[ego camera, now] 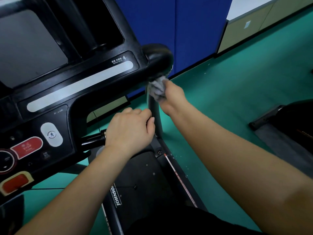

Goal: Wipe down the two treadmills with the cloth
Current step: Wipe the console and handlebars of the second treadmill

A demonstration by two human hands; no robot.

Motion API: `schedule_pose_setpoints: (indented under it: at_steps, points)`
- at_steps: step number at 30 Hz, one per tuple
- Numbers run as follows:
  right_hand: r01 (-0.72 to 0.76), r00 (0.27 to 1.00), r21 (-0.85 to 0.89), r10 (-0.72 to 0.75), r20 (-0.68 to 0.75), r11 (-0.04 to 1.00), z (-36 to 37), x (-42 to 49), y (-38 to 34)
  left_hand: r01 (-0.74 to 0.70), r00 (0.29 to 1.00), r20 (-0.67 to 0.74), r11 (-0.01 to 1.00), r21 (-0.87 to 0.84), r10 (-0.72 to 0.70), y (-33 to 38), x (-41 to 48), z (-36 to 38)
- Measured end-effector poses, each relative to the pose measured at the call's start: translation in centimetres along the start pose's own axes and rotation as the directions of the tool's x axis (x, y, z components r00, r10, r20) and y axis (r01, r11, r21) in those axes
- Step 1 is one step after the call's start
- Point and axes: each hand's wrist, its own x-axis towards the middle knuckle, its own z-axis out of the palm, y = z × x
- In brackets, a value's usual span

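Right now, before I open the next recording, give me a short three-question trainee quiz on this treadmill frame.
1. True or false: the cloth is held in the left hand.
2. Pick one: the right hand presses the cloth against A) the red STOP button, B) the grey upright post under the rounded corner of the console, C) the running belt.
3. Fill in: the left hand grips the short black ____ that sticks out beside the console.

Key: 1 false, it is in the right hand; 2 B; 3 handlebar.
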Motion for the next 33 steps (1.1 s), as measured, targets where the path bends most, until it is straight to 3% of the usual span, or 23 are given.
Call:
schedule_pose_setpoints:
  at_steps: [2, 5, 7, 12, 14, 16, 18, 21, 23, 24, 25, 27, 29, 33]
  points:
    - [0.041, 0.997, -0.109, -0.033, 0.070, 0.993, 0.9, 0.0, -0.1, -0.008, 1.000, 0.002, 1.000, 0.010, 0.008, 0.0, 0.1, 0.0]
    - [0.153, 0.954, -0.294, -0.063, 0.295, 0.944, -0.1, -1.2, 2.3, -0.013, 1.000, 0.004, 1.000, 0.021, 0.013, 0.1, 0.1, -0.1]
    - [0.186, 0.916, -0.322, -0.045, 0.399, 0.928, -0.9, -1.7, 3.4, -0.010, 1.000, -0.001, 0.999, 0.037, 0.010, 0.1, 0.1, -0.1]
    - [0.101, 0.963, -0.044, -0.087, 0.254, 0.994, -0.8, 0.1, 1.0, -0.010, 1.000, 0.000, 1.000, -0.013, 0.010, 0.0, 0.0, -0.1]
    - [0.153, 0.952, -0.221, -0.084, 0.293, 0.963, -1.8, -0.8, 0.8, -0.010, 1.000, 0.000, 1.000, -0.011, 0.010, 0.0, 0.1, 0.1]
    - [0.246, 0.923, -0.554, -0.018, 0.384, 0.795, -2.5, -2.8, 0.9, -0.010, 1.000, 0.003, 1.000, -0.009, 0.010, -0.1, 0.1, 0.1]
    - [0.334, 0.918, -0.728, -0.033, 0.395, 0.598, -2.7, -3.9, 0.7, -0.011, 1.000, -0.007, 1.000, -0.009, 0.011, -0.2, 0.1, 0.2]
    - [0.480, 0.870, -0.774, -0.334, 0.361, 0.412, -3.6, -3.9, -0.9, -0.004, 1.000, -0.016, 1.000, -0.027, 0.004, -0.1, 0.1, 0.2]
    - [0.545, 0.723, -0.837, -0.531, 0.443, 0.044, -5.0, -3.1, -2.6, 0.004, 1.000, -0.017, 0.999, -0.035, -0.004, -0.1, 0.1, 0.3]
    - [0.549, 0.665, -0.824, -0.523, 0.533, -0.141, -6.0, -2.3, -3.2, 0.007, 1.000, -0.016, 0.999, -0.035, -0.007, -0.1, 0.1, 0.3]
    - [0.559, 0.652, -0.785, -0.443, 0.616, -0.267, -6.9, -1.5, -3.4, 0.008, 1.000, -0.020, 0.999, -0.033, -0.008, -0.1, 0.0, 0.3]
    - [0.548, 0.714, -0.713, -0.200, 0.671, -0.438, -8.7, -0.2, -2.5, 0.005, 1.000, -0.026, 1.000, -0.029, -0.005, 0.0, 0.1, 0.3]
    - [0.475, 0.742, -0.644, -0.120, 0.659, -0.600, -10.1, 1.5, -1.1, 0.006, 1.000, -0.023, 1.000, -0.029, -0.006, 0.0, 0.1, 0.3]
    - [0.448, 0.727, -0.490, -0.015, 0.686, -0.748, -8.8, 4.0, -2.1, 0.008, 1.000, -0.017, 0.999, -0.032, -0.009, -0.1, 0.1, 0.3]
